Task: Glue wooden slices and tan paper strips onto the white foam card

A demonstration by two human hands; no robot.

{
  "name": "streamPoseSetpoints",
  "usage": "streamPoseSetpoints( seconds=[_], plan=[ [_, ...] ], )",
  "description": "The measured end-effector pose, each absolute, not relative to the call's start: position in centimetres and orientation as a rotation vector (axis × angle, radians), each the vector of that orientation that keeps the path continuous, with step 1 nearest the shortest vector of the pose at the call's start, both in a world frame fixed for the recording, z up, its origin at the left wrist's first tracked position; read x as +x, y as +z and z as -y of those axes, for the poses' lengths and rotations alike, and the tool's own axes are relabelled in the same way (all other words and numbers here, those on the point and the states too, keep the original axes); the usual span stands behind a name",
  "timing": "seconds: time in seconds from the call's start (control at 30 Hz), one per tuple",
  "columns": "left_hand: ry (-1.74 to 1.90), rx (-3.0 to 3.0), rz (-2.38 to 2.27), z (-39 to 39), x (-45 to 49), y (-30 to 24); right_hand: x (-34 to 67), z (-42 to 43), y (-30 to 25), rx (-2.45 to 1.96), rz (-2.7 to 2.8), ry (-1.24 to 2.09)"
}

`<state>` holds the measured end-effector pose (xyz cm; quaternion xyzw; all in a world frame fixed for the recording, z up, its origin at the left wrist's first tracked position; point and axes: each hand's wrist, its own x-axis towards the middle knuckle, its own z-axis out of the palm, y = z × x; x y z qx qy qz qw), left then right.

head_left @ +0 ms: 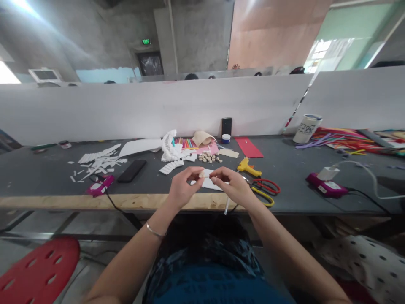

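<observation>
My left hand (183,185) is closed, pinching a small cream-coloured rolled piece (201,174) between thumb and fingertips. A thin pale strip (206,177) runs from it to my right hand (232,185), whose thumb and fingers are pinched on its other end. Both hands hang over the table's front edge, above a white sheet (209,184). Behind them lies a pile of small beige rolls (209,157). By my right hand are a yellow glue gun (248,167) and scissors with red and yellow handles (268,185), partly hidden by that hand.
Left of my hands lie a black phone (132,171), white paper strips (101,162) and a purple power socket (100,185). Folded white paper (169,145) and a red card (249,147) are farther back. At right stand a white canister (307,128) and another purple socket (327,185).
</observation>
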<state>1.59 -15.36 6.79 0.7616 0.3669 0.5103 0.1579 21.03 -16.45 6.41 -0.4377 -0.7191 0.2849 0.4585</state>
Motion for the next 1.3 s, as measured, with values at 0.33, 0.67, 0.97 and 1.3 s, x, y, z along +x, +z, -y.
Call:
streamPoseSetpoints(
  seconds=[0.33,0.67,0.97,1.3],
  plan=[
    [1.207,2.007,-1.247,5.2,1.0,2.7,25.5,7.4,4.3,-1.359,2.023,0.389],
    [1.049,2.031,-1.186,2.0,2.4,1.7,23.2,3.7,2.7,-1.244,2.011,0.503],
    [1.102,1.929,-1.134,-0.9,3.5,0.6,22.3,-0.1,2.2,-1.183,1.88,0.87],
    [1.103,1.883,-1.137,0.1,3.2,-0.3,21.9,0.5,1.4,-1.36,1.915,0.79]
  ],
)
